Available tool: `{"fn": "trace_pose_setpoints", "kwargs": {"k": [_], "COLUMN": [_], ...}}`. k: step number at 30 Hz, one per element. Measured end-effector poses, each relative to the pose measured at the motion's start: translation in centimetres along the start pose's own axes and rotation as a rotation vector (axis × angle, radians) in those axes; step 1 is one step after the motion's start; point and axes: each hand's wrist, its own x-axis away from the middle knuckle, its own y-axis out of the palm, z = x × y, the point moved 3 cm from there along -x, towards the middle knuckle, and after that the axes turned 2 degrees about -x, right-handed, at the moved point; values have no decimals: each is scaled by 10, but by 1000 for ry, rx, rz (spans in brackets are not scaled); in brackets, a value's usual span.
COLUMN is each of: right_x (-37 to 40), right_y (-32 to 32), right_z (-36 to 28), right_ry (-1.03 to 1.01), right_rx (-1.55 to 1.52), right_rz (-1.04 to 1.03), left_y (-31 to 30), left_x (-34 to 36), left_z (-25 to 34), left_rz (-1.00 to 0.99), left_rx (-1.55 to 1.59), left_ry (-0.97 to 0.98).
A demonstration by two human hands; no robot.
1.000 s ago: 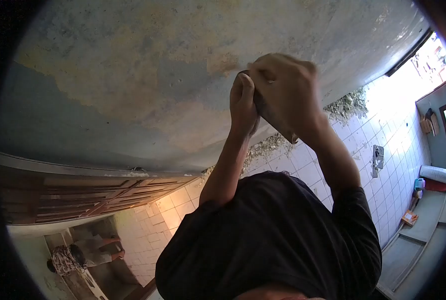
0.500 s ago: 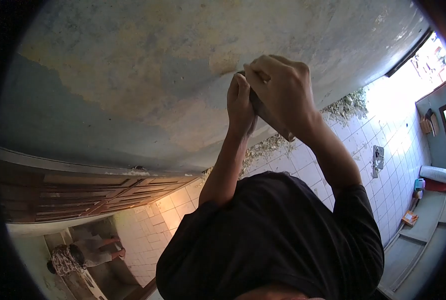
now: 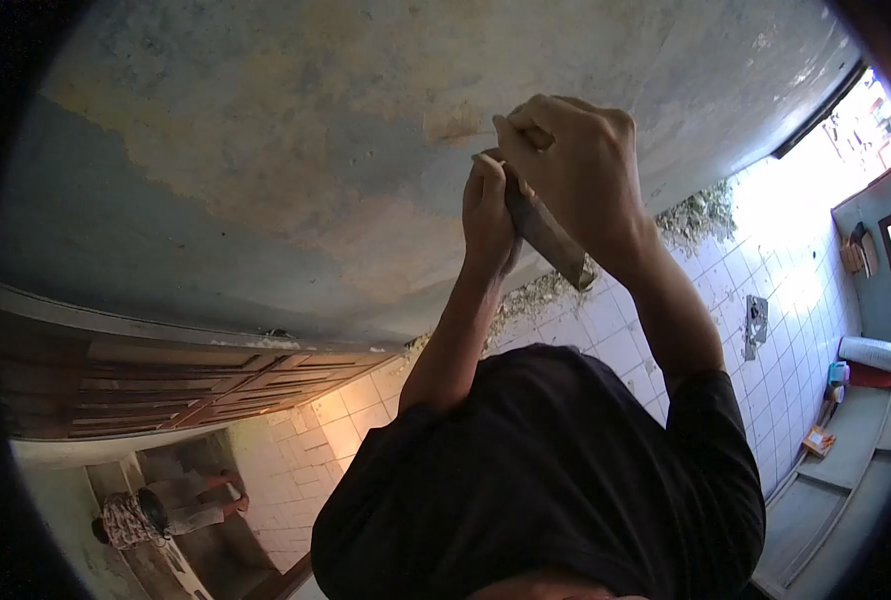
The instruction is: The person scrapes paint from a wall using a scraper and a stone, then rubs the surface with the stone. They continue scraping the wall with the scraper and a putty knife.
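My left hand (image 3: 488, 212) is closed on one end of a long, flat, grey tool (image 3: 551, 240), its thumb pointing up the wall. The tool slants down to the right behind my right wrist, with pale, crumbly residue at its lower end; its exact kind cannot be made out. My right hand (image 3: 576, 165) is a closed fist just right of and above my left hand, close to the wall. Whatever its fingers grip is hidden. Beyond both hands, the wall (image 3: 356, 200) has patchy grey-blue paint and bare tan areas.
Scraped debris (image 3: 701, 215) lies along the foot of the wall on the white tiled floor (image 3: 616, 335). Brown wooden doors (image 3: 166, 385) are at left. Another person (image 3: 156, 512) is at lower left. A light shelf unit (image 3: 836, 490) stands at right, and a grey plate (image 3: 756, 325) lies on the tiles.
My right hand has moved slightly up and right, away from my left hand, uncovering more of the flat grey tool. My left hand has shifted slightly right.
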Motion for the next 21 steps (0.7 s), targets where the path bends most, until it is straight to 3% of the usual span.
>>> {"fn": "trace_pose_setpoints", "kwargs": {"k": [4, 6, 9, 12, 15, 17, 19, 21], "right_x": [-5, 2, 3, -1, 5, 2, -1, 11], "right_y": [-11, -1, -7, -7, 27, 9, -5, 21], "right_z": [-1, 0, 1, -2, 5, 0, -4, 9], "right_ry": [-116, -29, -56, -31, -57, -38, 52, 16], "right_rx": [87, 32, 79, 90, 26, 108, 63, 56], "right_rz": [72, 22, 5, 6, -96, -115, 13, -76], "left_y": [19, 21, 35, 30, 23, 16, 7, 3], "left_x": [-7, 1, 0, -1, 6, 7, 11, 11], "left_z": [13, 13, 18, 15, 8, 7, 2, 1], "left_rz": [-26, 100, 145, 28, 48, 82, 124, 81], "left_rx": [42, -9, -5, 3, 30, 70, 96, 64], "left_ry": [40, 29, 23, 61, 12, -14, -29, 15]}}
